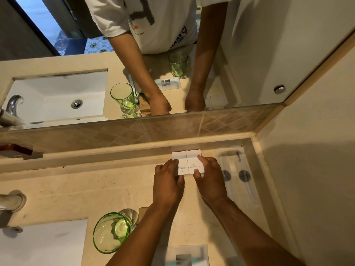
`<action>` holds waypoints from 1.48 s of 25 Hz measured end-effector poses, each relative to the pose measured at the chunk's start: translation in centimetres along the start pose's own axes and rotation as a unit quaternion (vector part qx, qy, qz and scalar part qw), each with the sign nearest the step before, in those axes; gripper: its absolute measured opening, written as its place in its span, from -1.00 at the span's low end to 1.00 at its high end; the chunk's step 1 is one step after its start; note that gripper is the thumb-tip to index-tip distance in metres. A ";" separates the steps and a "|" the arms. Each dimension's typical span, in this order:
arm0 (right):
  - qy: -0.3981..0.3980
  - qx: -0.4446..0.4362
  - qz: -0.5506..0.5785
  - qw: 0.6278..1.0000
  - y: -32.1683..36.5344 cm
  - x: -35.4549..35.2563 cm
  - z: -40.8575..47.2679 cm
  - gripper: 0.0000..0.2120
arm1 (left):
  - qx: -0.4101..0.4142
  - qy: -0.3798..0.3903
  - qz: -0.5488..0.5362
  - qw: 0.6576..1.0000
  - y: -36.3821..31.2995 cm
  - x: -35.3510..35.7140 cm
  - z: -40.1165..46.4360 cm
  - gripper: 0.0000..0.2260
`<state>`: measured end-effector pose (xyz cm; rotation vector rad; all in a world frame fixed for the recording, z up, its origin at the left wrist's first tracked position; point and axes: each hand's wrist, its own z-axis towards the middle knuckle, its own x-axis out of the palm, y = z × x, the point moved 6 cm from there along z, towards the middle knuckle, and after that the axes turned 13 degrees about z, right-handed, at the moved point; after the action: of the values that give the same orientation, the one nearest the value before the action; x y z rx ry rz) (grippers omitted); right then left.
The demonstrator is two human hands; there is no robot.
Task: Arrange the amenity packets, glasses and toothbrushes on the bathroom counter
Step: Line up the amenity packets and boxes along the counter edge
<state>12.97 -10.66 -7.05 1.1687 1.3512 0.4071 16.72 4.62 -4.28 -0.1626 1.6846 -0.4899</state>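
Two white amenity boxes (187, 162) are pinched side by side against the far backsplash by the left hand (169, 186) and right hand (210, 180), clear toothbrush packets (237, 174) already laid rightward, while the near green glass (111, 231) and a frosted packet (187, 255) seem unplaced.

1. mirror (249, 54) spans the wall above a tiled backsplash (134, 135).
2. white sink (44, 244) sits at lower left, beside a chrome tap (11, 202).
3. a round mirror stud (279, 89) shows at right.
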 end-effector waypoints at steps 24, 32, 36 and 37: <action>0.303 -0.162 -0.013 0.939 3.1 6.2 -9.6 -0.42 | -0.049 0.002 -0.008 0.999 2.5 -4.0 -16.4 -0.86; 0.376 -0.188 -0.092 0.903 4.2 10.1 -11.7 -0.07 | -0.195 -0.014 -0.062 0.979 6.7 -3.7 -20.5 -0.66; 0.360 -0.197 -0.103 0.906 3.8 9.6 -12.2 -0.04 | -0.206 -0.022 -0.101 0.973 6.4 -3.6 -20.3 -0.68; 0.354 -0.202 -0.108 0.907 3.6 9.3 -12.3 -0.02 | -0.204 -0.026 -0.107 0.973 6.2 -3.7 -20.3 -0.68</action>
<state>5.71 3.42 -6.62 0.5169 1.8778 0.9589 -1.20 16.19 -1.50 -0.6565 1.7083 -0.2879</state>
